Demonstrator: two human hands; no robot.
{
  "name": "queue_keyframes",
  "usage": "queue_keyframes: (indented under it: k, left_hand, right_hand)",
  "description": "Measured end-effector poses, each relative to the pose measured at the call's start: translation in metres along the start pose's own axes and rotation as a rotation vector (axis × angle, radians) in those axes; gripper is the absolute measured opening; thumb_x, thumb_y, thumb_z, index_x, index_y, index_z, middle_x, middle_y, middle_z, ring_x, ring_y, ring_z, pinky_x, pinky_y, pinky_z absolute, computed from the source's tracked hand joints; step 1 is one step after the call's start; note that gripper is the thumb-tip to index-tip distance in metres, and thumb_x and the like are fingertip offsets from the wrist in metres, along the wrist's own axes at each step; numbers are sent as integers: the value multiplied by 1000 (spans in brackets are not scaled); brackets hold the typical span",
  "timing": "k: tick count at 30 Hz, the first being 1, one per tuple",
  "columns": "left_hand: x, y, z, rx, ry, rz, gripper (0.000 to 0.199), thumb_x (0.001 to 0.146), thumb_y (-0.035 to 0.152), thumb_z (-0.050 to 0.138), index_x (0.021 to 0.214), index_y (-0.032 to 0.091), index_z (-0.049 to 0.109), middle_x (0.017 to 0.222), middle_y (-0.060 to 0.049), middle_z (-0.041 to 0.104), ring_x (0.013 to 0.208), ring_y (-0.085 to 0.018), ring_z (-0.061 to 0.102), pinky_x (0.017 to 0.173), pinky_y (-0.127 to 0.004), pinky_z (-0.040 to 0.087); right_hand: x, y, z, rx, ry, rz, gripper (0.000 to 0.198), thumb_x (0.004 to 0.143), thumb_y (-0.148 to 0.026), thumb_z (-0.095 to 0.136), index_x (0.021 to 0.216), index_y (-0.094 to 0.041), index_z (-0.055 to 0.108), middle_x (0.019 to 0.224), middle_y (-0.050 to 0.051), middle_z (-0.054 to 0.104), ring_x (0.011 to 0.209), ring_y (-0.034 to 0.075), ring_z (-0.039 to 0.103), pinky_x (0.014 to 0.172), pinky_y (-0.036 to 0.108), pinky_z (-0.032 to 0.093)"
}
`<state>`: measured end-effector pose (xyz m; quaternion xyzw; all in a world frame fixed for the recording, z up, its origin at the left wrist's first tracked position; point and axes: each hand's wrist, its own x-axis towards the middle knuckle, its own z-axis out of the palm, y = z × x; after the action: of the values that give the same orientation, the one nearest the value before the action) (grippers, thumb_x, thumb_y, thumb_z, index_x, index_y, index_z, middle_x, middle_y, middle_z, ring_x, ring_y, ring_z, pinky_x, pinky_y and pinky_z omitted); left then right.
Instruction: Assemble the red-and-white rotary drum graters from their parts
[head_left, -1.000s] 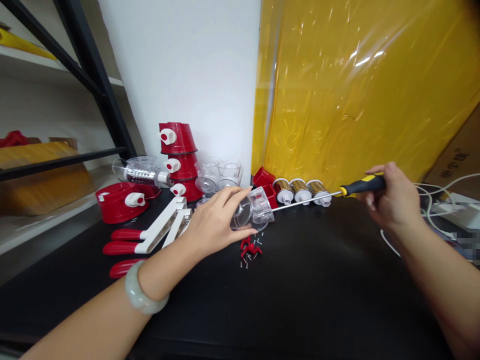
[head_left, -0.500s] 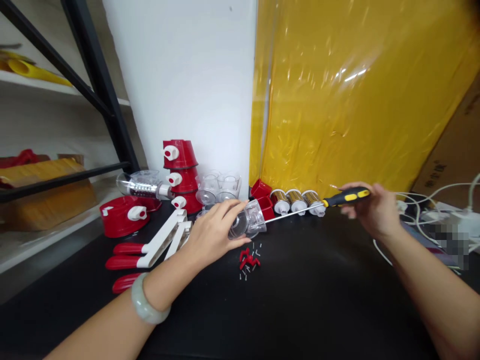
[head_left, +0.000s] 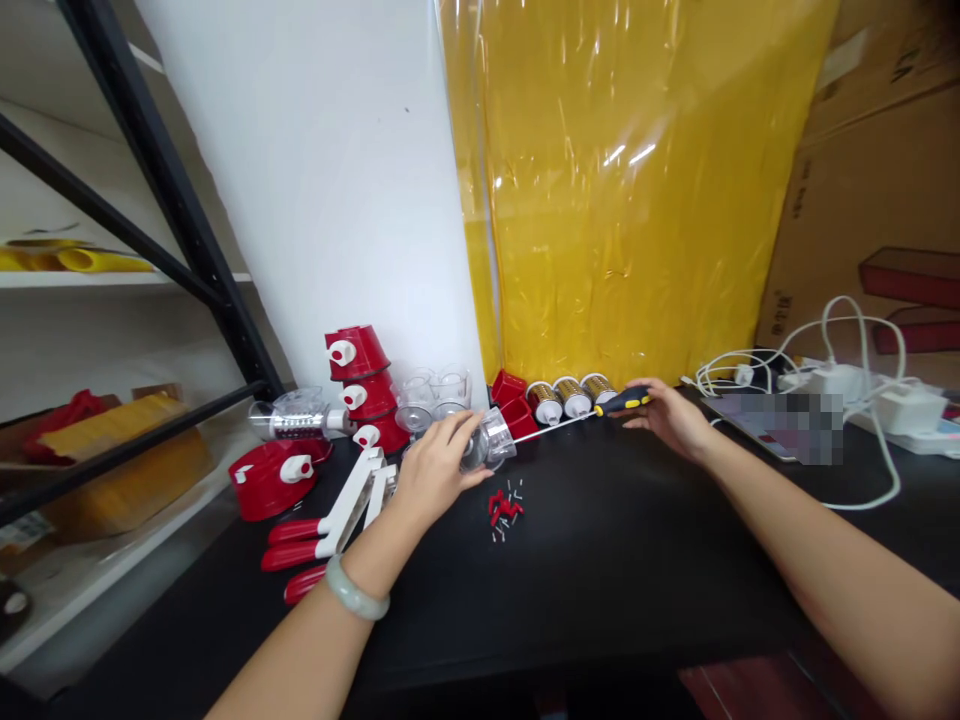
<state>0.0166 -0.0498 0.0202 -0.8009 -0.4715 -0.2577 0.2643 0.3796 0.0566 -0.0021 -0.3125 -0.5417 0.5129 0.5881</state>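
My left hand [head_left: 439, 465] is wrapped round a clear plastic cup-like part [head_left: 495, 440] lying on its side, its open end facing right. In my right hand [head_left: 675, 420] is a screwdriver [head_left: 624, 402] with a black and yellow handle. Its long shaft points left, and the tip reaches into the clear part; what it touches there I cannot make out. On the black table [head_left: 600, 580] just below lie small red plastic pieces [head_left: 504, 508] with several loose screws [head_left: 501, 532] around them.
Stacked red housings [head_left: 360, 365], clear cups [head_left: 435, 390] and white cranks with red handles [head_left: 345, 515] stand or lie at left. Metal grater drums [head_left: 574, 398] and red boxes [head_left: 514, 405] are behind. White cables [head_left: 862, 330] and a flat device [head_left: 757, 425] lie at right.
The camera view has swung to the right. Both hands keep their holds, with the screwdriver shaft still inside the clear part.
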Motion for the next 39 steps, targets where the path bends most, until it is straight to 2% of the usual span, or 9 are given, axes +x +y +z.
queue_keyframes:
  k: [7,13,18,20,23,26,32,37,39]
  left_hand:
    - [-1,-5,11,33,28,34,80,72,44,78,141,24,43,133,-10,59,114,-26,61,89,-38,56]
    - [-1,-4,12,57,29,53,80,72,45,78,141,23,43,133,-10,59,114,-27,61,88,-38,56]
    - [-1,-6,14,51,20,59,77,75,46,76,141,23,44,134,-10,59,116,-26,61,93,-38,54]
    - [-1,-7,14,52,11,56,76,75,46,75,141,23,43,135,-10,59,117,-26,60,94,-38,53]
    - [0,-6,13,53,-5,50,77,76,45,75,142,24,43,136,-10,59,117,-26,59,94,-39,53]
    - [0,-6,13,48,-5,53,76,76,45,75,142,23,43,135,-11,59,117,-27,59,94,-39,53]
    - [-1,-6,14,35,-2,57,75,77,45,74,142,23,43,135,-11,58,118,-27,59,93,-39,53]
    - [-1,-7,16,25,4,59,76,76,46,74,141,23,43,134,-11,59,117,-27,60,93,-39,53]
    - [-1,-7,16,21,4,58,77,76,47,74,142,23,42,134,-11,59,117,-27,60,93,-39,53]
  right_hand:
    - [-9,9,-13,-221,-12,-26,35,86,-59,52,80,-24,48,39,-7,47,29,11,41,38,24,38]
    - [-9,5,-12,-47,-88,30,28,81,-46,54,99,-25,50,86,4,72,79,23,72,67,35,55]
    - [-11,5,-17,-287,-77,87,34,86,-56,54,80,-23,51,43,-4,55,33,13,48,54,32,50]
    - [-10,5,-18,-320,-64,107,39,89,-59,46,75,-23,51,37,-4,48,31,12,44,54,32,50]
    - [-9,4,-16,-119,-80,126,28,88,-49,46,86,-23,58,69,4,70,62,20,68,63,34,54]
    - [-8,3,-15,-24,-78,103,21,81,-38,57,97,-24,59,92,3,73,81,22,71,69,34,56]
    - [-8,5,-23,-247,-100,105,37,90,-57,45,78,-23,53,40,-4,51,33,13,47,59,33,52]
    - [-8,1,-22,-75,-151,111,25,86,-41,45,98,-24,58,85,6,73,82,24,71,70,37,54]
    - [-8,0,-22,-51,-156,100,25,85,-38,48,102,-23,58,85,5,73,79,24,71,73,39,54]
